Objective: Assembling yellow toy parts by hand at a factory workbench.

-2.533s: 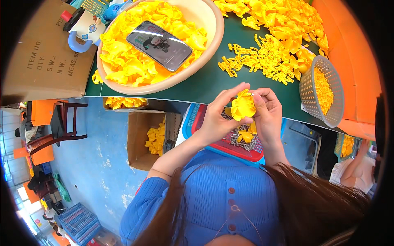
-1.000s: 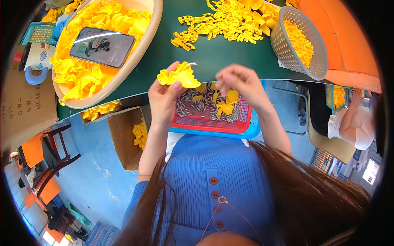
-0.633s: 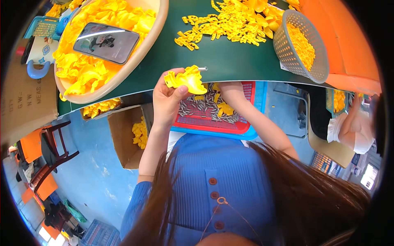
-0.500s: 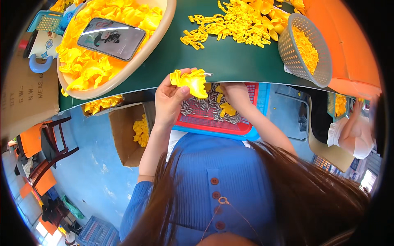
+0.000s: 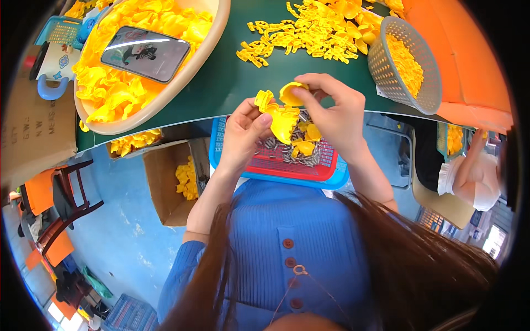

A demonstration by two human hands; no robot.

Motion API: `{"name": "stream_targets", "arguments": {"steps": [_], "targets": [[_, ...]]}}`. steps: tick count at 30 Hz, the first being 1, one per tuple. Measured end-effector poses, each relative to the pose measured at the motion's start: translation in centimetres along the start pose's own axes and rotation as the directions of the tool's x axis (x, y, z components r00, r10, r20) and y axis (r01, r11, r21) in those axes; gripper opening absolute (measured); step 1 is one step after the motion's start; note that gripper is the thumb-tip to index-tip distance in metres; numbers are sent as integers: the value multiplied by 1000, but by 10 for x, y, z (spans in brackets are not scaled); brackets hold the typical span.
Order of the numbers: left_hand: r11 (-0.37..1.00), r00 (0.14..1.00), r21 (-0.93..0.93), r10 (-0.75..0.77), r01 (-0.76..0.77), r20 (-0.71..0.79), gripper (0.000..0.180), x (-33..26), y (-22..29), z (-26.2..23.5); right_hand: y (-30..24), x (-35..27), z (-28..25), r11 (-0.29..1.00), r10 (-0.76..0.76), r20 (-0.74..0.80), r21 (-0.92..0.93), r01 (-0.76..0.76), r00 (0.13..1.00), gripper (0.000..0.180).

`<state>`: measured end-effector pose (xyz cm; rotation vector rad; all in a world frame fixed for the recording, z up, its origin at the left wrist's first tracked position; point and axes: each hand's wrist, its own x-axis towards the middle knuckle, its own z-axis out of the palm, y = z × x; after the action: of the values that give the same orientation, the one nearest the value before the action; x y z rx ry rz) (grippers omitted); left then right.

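My left hand [image 5: 241,132] is closed on a curved yellow plastic shell [image 5: 284,124], gripping it by its left side. Just above the shell, my right hand [image 5: 341,115] pinches a smaller rounded yellow plastic piece [image 5: 290,95] between thumb and fingers. The two pieces are very close together; whether they touch is hard to tell. Below both hands a red basket [image 5: 301,174] rests in a blue basket [image 5: 217,146] at my lap. Many small metal pins [image 5: 310,160] and a few yellow pieces [image 5: 303,148] lie in the red one.
On the green table [image 5: 232,83], a beige tub [image 5: 211,41] of yellow shells carries a phone [image 5: 144,52]. Small yellow parts [image 5: 309,36] are heaped at the back, beside a grey basket [image 5: 381,69]. A cardboard box [image 5: 163,193] stands lower left; another person's arm [image 5: 469,165] shows at right.
My right hand has come up out of the red basket with a rounded yellow piece and now meets the left. The left hand has shifted slightly right with its shell; the metal pin end is no longer visible.
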<state>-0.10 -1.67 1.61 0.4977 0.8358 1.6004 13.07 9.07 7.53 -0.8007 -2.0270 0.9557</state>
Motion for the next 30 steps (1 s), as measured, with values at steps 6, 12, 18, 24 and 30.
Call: {"name": "stream_targets", "arguments": {"steps": [6, 12, 18, 24, 30], "targets": [[1000, 998, -3, 7, -7, -69, 34, -4, 3, 0, 1, 4, 14, 937, -261, 48, -229, 265, 964, 17], [1000, 996, -27, -6, 4, -93, 33, -1, 2, 1, 2, 4, 16, 888, -354, 75, -287, 360, 932, 16], [999, 996, -29, 13, -15, -91, 33, 1, 1, 1, -2, 6, 13, 878, -383, 70, -283, 386, 921, 15], [999, 995, -21, 32, -34, -92, 33, 1, 1, 1, 0, 5, 18, 884, -346, 111, -293, 364, 931, 14], [999, 994, -6, 48, -49, -102, 32, 0, 3, 2, 1, 6, 18, 865, -380, 131, -300, 402, 916, 14]]}}
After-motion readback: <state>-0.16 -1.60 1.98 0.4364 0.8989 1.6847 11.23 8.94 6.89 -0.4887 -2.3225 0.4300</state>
